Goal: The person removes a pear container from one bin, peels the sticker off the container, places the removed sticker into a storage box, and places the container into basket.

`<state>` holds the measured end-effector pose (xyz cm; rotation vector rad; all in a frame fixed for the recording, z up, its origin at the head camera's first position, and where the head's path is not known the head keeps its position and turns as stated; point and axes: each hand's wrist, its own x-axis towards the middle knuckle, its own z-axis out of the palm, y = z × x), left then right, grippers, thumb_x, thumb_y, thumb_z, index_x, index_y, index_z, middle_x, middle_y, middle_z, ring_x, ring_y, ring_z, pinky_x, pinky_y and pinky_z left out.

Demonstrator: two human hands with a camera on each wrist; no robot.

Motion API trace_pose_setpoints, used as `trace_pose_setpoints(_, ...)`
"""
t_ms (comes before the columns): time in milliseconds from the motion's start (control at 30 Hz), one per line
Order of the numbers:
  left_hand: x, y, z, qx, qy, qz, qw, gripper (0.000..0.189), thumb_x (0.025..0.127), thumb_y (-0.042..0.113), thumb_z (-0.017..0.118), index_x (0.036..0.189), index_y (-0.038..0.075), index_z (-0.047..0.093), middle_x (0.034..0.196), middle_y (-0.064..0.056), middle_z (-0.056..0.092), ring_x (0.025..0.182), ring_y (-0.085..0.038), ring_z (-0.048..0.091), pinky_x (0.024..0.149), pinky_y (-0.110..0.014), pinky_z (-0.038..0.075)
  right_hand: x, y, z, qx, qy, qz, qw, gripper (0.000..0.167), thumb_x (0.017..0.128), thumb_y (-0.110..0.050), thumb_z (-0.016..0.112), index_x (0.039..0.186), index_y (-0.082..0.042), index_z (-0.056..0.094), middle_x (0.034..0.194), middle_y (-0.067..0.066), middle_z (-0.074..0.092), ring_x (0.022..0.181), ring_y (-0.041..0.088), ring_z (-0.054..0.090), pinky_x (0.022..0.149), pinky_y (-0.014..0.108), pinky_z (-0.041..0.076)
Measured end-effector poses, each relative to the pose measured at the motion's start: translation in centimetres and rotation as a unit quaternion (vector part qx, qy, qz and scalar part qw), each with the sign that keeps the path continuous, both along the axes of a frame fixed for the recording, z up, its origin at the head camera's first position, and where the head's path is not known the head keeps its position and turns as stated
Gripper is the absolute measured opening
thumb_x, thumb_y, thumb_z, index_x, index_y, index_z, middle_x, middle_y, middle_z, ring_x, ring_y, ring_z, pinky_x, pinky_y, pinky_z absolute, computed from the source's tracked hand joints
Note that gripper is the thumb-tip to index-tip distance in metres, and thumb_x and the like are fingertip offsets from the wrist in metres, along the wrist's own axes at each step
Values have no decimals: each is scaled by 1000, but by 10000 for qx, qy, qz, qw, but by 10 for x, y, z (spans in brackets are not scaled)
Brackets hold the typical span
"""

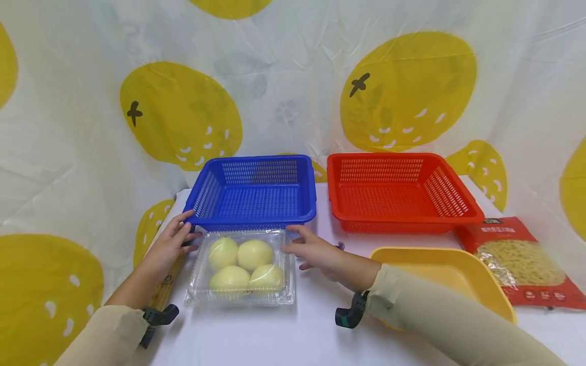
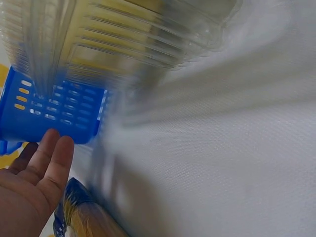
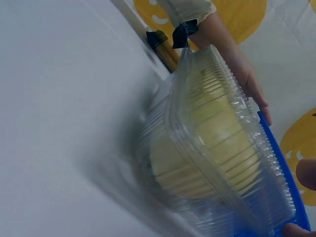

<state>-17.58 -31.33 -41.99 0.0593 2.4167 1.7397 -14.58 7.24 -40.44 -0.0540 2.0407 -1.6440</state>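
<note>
A clear plastic clamshell box (image 1: 238,301) holds several round pale yellow-green fruits (image 1: 230,278) and sits in front of the blue basket (image 1: 256,221). My left hand (image 1: 170,244) is at the box's left side with fingers spread, close to the basket's front left corner. The left wrist view shows those fingers (image 2: 58,160) extended and apart from the box. Opposite, at the box's right edge, my right hand (image 1: 318,251) has its fingers loosely bent. In the right wrist view only two of its fingertips show, near the lid's corner; whether they touch is unclear.
A red basket (image 1: 403,221) stands at the back right. Nearer, a yellow tray (image 1: 439,249) lies partly under my right forearm, beside a red packet of pasta (image 1: 522,259). A long packet of yellowish contents (image 1: 167,284) lies by my left wrist. A fruit-patterned curtain (image 1: 284,76) hangs behind.
</note>
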Motion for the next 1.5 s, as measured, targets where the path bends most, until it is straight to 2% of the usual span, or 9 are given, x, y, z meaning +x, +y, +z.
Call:
trace_pose_setpoints(100, -1, 0, -3, -22, -51, 68, 10000, 59, 118, 37, 34, 173, 22, 16, 167, -27, 29, 147, -48, 44, 103, -40, 57, 0, -7, -7, -55, 56, -101, 9999, 73, 98, -29, 76, 162, -18, 41, 151, 22, 51, 129, 39, 57, 96, 55, 58)
trace_pose_setpoints(200, -3, 0, -3, -94, -89, 99, 9999, 59, 118, 38, 33, 173, 24, 16, 168, -26, 29, 148, -47, 43, 105, -43, 56, -1, -15, -10, -83, 102, -219, 9997, 74, 98, -31, 76, 163, -19, 42, 161, 24, 44, 139, 44, 51, 100, 59, 56)
trace_pose_setpoints(367, -7, 0, -4, -71, -89, 48, 9999, 59, 118, 38, 33, 173, 24, 15, 167, -26, 28, 148, -48, 42, 105, -41, 56, -2, -23, -16, -208, 195, -235, 9993, 80, 97, -35, 77, 165, -19, 38, 171, 23, 30, 154, 49, 31, 111, 71, 43)
trace_pose_setpoints(600, -7, -1, -6, -81, -134, 32, 9999, 59, 119, 36, 33, 173, 25, 14, 167, -26, 27, 149, -47, 42, 107, -45, 55, -5, -23, -25, -398, 382, -32, 9985, 85, 98, -32, 76, 168, -19, 30, 174, 20, 24, 160, 45, 19, 121, 71, 27)
trace_pose_setpoints(900, -7, 1, -3, -193, -190, 73, 9996, 60, 118, 40, 35, 173, 28, 16, 169, -25, 28, 149, -47, 42, 112, -54, 50, -5, -21, -22, -1022, -134, -19, 9947, 84, 98, -20, 74, 168, -21, 29, 178, 17, 10, 162, 45, 8, 117, 80, 23)
trace_pose_setpoints(1033, -6, 0, -1, -160, -176, 23, 9997, 60, 118, 41, 34, 173, 26, 17, 167, -26, 30, 149, -48, 42, 110, -50, 53, -2, -21, -17, -1105, -378, -29, 9931, 81, 99, -17, 72, 167, -25, 29, 178, 16, 8, 159, 51, 13, 108, 85, 31)
trace_pose_setpoints(1200, -6, -2, 0, -173, -140, -65, 9997, 60, 118, 42, 32, 173, 23, 17, 168, -27, 31, 148, -49, 43, 107, -48, 54, -1, -21, -13, -1138, -503, -129, 9921, 77, 98, -15, 70, 165, -28, 33, 178, 14, 8, 155, 54, 23, 101, 83, 41)
trace_pose_setpoints(1400, -6, -2, 2, -221, -202, -96, 9995, 61, 118, 44, 31, 173, 25, 16, 168, -27, 30, 149, -48, 42, 111, -55, 51, 1, -19, -18, -1240, -508, -280, 9906, 75, 95, -15, 71, 162, -29, 40, 178, 15, 8, 150, 55, 29, 96, 77, 50)
trace_pose_setpoints(1500, -6, -2, 2, -239, -229, -93, 9994, 61, 117, 45, 32, 173, 26, 16, 168, -27, 29, 149, -49, 42, 110, -54, 52, 1, -19, -22, -1321, -480, -327, 9895, 75, 93, -14, 71, 161, -28, 42, 178, 16, 8, 151, 55, 28, 94, 77, 51)
